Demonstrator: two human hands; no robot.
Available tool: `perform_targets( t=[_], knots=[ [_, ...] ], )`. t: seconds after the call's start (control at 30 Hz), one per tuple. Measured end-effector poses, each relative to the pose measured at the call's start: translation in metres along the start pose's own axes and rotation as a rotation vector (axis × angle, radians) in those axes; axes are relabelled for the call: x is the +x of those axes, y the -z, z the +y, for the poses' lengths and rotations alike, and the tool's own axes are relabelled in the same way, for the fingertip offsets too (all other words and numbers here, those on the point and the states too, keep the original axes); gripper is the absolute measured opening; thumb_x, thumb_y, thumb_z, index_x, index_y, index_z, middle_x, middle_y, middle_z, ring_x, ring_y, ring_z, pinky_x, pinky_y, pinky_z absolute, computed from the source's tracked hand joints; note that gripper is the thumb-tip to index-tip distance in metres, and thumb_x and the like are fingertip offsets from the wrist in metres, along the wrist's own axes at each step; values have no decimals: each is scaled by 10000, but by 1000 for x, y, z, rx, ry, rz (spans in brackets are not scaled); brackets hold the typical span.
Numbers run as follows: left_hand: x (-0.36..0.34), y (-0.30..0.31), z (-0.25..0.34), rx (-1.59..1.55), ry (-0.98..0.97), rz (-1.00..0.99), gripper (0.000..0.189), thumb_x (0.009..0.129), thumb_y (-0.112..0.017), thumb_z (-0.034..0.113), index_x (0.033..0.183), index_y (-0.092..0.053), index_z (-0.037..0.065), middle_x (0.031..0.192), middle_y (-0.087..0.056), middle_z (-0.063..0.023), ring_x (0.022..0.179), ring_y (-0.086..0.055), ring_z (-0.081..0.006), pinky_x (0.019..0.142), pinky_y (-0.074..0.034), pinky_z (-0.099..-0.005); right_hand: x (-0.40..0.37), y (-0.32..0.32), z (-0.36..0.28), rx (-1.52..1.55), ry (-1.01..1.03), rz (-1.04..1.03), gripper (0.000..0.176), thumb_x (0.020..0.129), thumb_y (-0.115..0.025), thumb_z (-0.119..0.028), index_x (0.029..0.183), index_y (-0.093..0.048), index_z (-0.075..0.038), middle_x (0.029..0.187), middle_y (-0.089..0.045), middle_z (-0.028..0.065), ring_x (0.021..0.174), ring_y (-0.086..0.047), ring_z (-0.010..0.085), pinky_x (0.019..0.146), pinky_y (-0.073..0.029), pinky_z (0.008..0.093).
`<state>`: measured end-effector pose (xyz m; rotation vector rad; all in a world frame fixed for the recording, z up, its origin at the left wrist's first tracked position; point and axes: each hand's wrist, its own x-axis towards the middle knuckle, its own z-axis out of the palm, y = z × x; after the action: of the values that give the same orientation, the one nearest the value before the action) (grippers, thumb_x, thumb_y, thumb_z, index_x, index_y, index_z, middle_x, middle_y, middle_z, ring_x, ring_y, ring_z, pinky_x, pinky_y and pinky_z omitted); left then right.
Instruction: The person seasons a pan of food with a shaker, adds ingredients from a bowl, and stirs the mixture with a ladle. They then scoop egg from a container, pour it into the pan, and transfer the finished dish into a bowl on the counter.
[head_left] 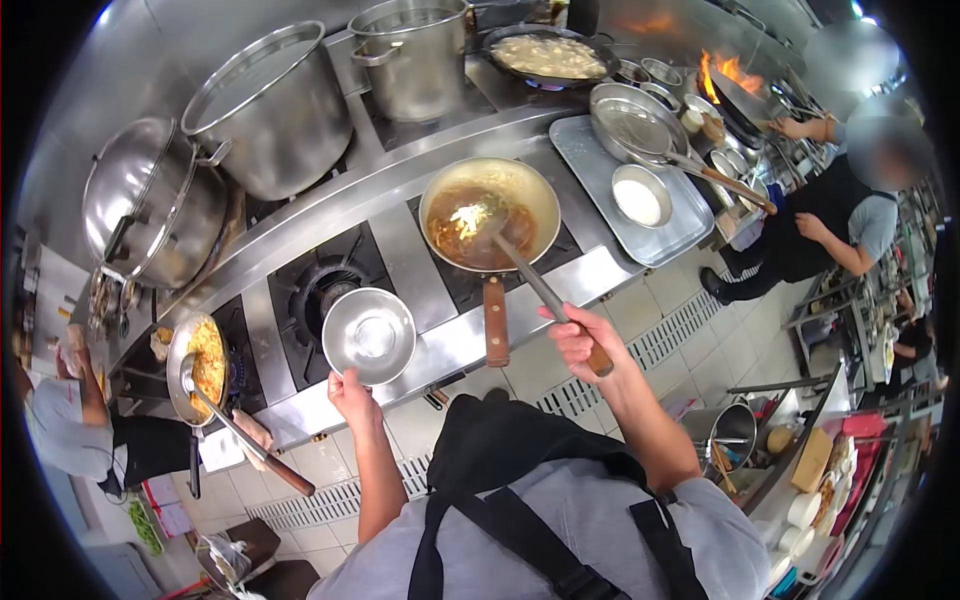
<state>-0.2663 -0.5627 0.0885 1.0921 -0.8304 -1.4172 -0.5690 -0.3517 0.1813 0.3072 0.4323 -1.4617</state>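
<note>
- L hand (354, 402) pinched the near rim of the steel bowl (370, 336), which sat over the stove's (592, 274) front edge, partly above a burner (313, 292); couldn't tell if its base touched. Grip looked OK, but imo the bowl was best kept level and, for any transfer, brought close to the pan, b/c the gap btwn them invited drips.
- R hand (585, 343) was wrapped round the wooden end of the ladle (546, 292). Low, slow strokes w/ the head would've suited, to avoid splashing.
- Pan handle (496, 325) poked past the front edge w/ no hand on it; hard scraping might've swung the pan, so light pressure was wiser.
- Pan (541, 200) sat on the stove near the front edge, right of the bowl, ladle head dipped in. Brown liquid w/ a clump of pale bits (468, 219) lay inside; working that clump evenly, incl. the sides, seemed key vs. sticking.
- Tray (690, 213) lay farther right; a small bowl of white stuff (641, 197) stood toward its front end. Elbow room there mattered.
- Along the back edge: tall pots (285, 115) and a wok (550, 57) over blue flame; best not to reach across, prob. hot.
</note>
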Motion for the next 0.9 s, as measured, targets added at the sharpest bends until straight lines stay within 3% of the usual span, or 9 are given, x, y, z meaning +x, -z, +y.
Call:
perform_targets(
  t=[0.07, 0.1, 0.23, 0.33, 0.4, 0.63, 0.83, 0.9],
  knots=[
    [-1, 0, 1, -33, 13, -10, 109, 830, -558, 46, 763, -515, 121, 649, -527, 51, 460, -364, 5, 397, -225, -179, -9, -6, 8, -86, 69, -46, 305, 977, -469, -278, 1179, -515, -54, 679, -437, -14, 456, -365, 63, 388, -332, 206],
    [1, 2, 0, -35, 24, -22, 76, 826, -542, 45, 801, -516, 112, 674, -560, 31, 463, -402, -19, 413, -273, -185, -14, -8, 11, -157, 125, -2, 312, 975, -471, -260, 1207, -493, -53, 690, -440, -13, 457, -372, 70, 383, -326, 208],
    [3, -1, -1, -9, 58, -63, 82, 825, -545, 37, 797, -519, 109, 665, -557, 32, 460, -402, -21, 413, -274, -187, -28, -25, 16, -349, 254, 73, 309, 971, -474, -244, 1212, -479, -51, 672, -446, -6, 442, -373, 83, 376, -324, 222],
    [4, -9, -2, -7, 75, -77, 87, 822, -546, 30, 792, -521, 108, 667, -562, 30, 459, -404, -22, 412, -275, -188, -35, -35, 15, -508, 334, 164, 283, 959, -488, -210, 1194, -479, -52, 650, -458, 6, 415, -390, 96, 363, -333, 241],
    [3, -18, 0, -19, 67, -39, 135, 823, -561, 31, 735, -499, 114, 608, -521, 39, 432, -336, -4, 384, -224, -202, -43, -44, 15, -822, 400, 350, 346, 952, -488, -186, 1265, -442, -44, 641, -463, 23, 388, -404, 102, 352, -337, 226],
    [9, -28, 2, -14, 49, -65, 100, 814, -544, 21, 765, -506, 99, 662, -559, 20, 451, -393, -9, 392, -264, -188, -86, -42, 10, -1109, 390, 332, 307, 931, -501, -107, 1223, -459, -23, 630, -481, 8, 395, -459, 99, 368, -384, 233],
    [13, -28, -1, -13, 50, -91, 94, 810, -546, 28, 766, -502, 97, 666, -560, 19, 442, -384, -3, 383, -249, -181, -107, -39, 24, -1462, 276, 501, 474, 902, -543, -134, 1358, -421, -94, 614, -511, 29, 414, -505, 111, 420, -426, 259],
    [12, -28, 1, 25, 81, -90, 106, 808, -551, 31, 753, -496, 103, 644, -541, 29, 428, -349, 1, 374, -228, -184, -108, -36, 26, -1650, 190, 596, 549, 879, -577, -177, 1391, -391, -108, 607, -547, 92, 428, -537, 150, 447, -448, 307]
  ],
)
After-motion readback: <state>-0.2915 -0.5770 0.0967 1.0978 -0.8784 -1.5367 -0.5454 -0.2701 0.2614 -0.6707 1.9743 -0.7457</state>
